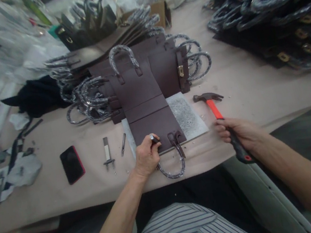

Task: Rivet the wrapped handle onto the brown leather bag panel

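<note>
My left hand (pixel 147 156) is closed on a short dark metal punch (pixel 153 138), held over the near edge of a dark brown leather panel (pixel 149 105). The panel lies partly on a grey speckled slab (pixel 187 115) and has a plastic-wrapped handle at each end; the near handle (pixel 173 176) hangs toward me beside my left hand. To the right of the slab, my right hand (pixel 233 133) grips the black lower handle of a claw hammer (pixel 213 108) with an orange neck. The hammer head is raised near the slab's right side, apart from the punch.
Left of the slab lie a thin metal rod (pixel 123 144), a pronged tool (pixel 107 153) and a phone (pixel 73 164). Brown bag parts (pixel 165 66) are stacked behind, with dark bag parts (pixel 281 26) at right. Plastic wrap (pixel 23 47) fills the back left.
</note>
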Demonstrator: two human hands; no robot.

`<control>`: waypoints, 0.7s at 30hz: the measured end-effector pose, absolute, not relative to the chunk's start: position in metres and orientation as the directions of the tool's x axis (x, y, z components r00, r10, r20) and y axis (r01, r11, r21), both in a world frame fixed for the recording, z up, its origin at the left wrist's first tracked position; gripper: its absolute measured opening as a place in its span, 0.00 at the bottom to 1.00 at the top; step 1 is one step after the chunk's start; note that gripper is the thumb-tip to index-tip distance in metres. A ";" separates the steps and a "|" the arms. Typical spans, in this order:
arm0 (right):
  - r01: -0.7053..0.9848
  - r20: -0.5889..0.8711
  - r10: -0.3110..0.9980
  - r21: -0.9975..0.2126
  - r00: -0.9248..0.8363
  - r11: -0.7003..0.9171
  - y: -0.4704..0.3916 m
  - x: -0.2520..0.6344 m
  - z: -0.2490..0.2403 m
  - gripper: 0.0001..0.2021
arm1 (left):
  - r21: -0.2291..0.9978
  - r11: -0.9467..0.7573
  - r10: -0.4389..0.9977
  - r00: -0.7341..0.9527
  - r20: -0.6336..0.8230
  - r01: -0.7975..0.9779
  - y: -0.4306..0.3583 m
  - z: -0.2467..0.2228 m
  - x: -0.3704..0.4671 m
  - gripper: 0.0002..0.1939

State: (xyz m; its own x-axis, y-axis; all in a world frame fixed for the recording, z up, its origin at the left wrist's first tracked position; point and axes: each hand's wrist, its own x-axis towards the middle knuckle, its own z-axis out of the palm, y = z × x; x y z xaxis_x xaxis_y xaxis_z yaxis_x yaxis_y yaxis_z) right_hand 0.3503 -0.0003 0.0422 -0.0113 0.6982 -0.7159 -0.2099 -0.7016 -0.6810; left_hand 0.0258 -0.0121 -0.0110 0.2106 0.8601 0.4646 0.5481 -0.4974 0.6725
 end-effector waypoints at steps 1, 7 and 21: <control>-0.281 -0.724 0.689 -0.657 -0.020 -0.699 -0.002 0.343 0.048 0.08 | 0.683 -0.495 0.862 0.206 0.462 0.538 -0.012 -0.011 0.026 0.06; 0.314 -0.213 0.969 -0.918 0.128 -0.243 -0.031 0.302 0.109 0.18 | 0.722 -0.478 0.875 0.202 0.440 0.500 -0.011 -0.015 0.026 0.08; 0.817 0.429 0.837 -0.306 -0.340 0.489 -0.056 0.279 0.161 0.18 | 0.675 -0.511 0.850 0.196 0.489 0.533 -0.010 -0.019 0.028 0.07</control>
State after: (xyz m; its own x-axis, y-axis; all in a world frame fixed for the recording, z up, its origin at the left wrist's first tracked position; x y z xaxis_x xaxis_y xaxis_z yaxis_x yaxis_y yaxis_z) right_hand 0.2786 -0.0562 0.1608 -0.3401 0.8370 0.4287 0.8168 0.4888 -0.3065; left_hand 0.0276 -0.0102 -0.0190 0.1963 0.8502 0.4885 0.5328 -0.5107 0.6748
